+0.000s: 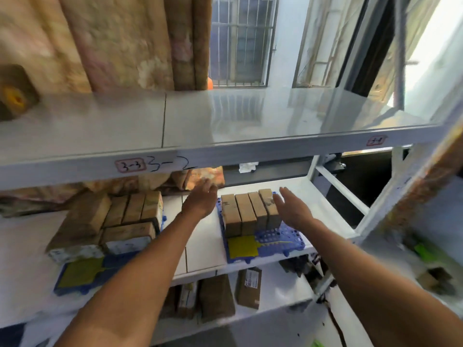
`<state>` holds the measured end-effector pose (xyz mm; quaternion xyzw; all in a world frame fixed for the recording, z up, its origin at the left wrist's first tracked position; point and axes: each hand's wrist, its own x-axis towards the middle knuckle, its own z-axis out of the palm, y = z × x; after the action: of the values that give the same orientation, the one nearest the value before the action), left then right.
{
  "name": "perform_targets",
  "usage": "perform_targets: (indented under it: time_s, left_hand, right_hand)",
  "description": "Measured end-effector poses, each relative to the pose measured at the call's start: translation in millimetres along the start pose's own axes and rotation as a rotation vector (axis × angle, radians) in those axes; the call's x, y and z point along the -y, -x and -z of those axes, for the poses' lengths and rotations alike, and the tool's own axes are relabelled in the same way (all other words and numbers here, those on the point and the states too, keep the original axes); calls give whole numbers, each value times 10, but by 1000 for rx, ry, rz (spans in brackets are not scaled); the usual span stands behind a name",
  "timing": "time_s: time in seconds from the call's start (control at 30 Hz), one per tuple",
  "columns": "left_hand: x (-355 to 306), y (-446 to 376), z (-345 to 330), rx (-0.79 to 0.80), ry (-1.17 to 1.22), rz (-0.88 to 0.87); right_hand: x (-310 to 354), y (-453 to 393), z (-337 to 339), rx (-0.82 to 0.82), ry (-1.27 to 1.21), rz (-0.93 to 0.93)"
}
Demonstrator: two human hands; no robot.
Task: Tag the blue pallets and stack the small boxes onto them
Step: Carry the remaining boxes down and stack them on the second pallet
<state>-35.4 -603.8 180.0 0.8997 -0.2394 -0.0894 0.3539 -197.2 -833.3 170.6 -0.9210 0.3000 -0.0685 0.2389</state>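
Views: we've just got one, the head cam.
Facing: forward and down at a white shelf rack (225,156).
Closeness: pretty near, both forearms reach in from below.

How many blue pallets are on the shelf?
2: one pallet on the right under four upright boxes, another pallet on the left under more boxes.

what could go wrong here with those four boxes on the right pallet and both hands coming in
1. The four small boxes stand upright on narrow ends in a row; a nudge from the right hand, close beside the end box, might tip them.
2. They sit at the back of the right blue pallet, so added boxes could cover the yellow tag in front.
3. The left hand reaches under the upper shelf and could bump it.
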Motion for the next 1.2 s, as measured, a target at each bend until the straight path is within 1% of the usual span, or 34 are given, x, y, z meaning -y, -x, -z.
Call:
perform_targets:
  time_s: [0.1,0.2,0.33,0.37,0.43,0.47,0.5,0.6,0.7,0.8,0.87,0.93,1.03,1.07,1.13,1.2]
  left_hand:
    - [-39,401,354,-20,-39,-53]
    - [-36,916,713,-50,-49,-61]
    - [80,1688,1223,-183,78,-6]
    - [119,1885,1351,-218,66,9]
    - [204,2257,1624,-256,-62,-14]
    - [241,2409,1740,-301,-96,-25]
    - [302,2573,1884,-344,-136,-17]
    - [489,2951,2279,-378,-101,73]
    - [702,3128,2641,-420,-46,99]
    - [901,3156,3002,-522,84,55]
    - [1057,3102,3259,-607,162,38]
    - [1249,3000,3514,-678,175,1]
    - [1584,2789,3936,-777,39,-36]
    - [1710,2688,4099,-795,43,-36]
    - [1914,2512,4436,-815,174,-33]
    - [2124,2326,4816,-862,245,-54]
  right_hand:
    - [420,362,42,-1,13,94]
    - [912,765,50,-47,-84,204]
    - [1615,1425,-5,-70,-256,396]
    - [1786,1626,-2,-63,-301,466]
    - [2111,2030,-12,-15,-360,610]
    - [2231,2182,-34,4,-379,663]
    - [2370,2357,-57,15,-407,704]
    - [2719,2781,-166,40,-450,735]
    - [3110,3018,-217,102,-445,775]
    - [3537,3095,-291,101,-454,760]
    - [3845,3089,-386,79,-433,754]
    - [4166,3032,-480,56,-410,747]
    - [4711,2837,-596,-6,-414,776]
    - [4929,2750,-641,-27,-422,793]
    - [5354,2575,-722,-57,-441,810]
    - [5837,2383,-841,-89,-471,797]
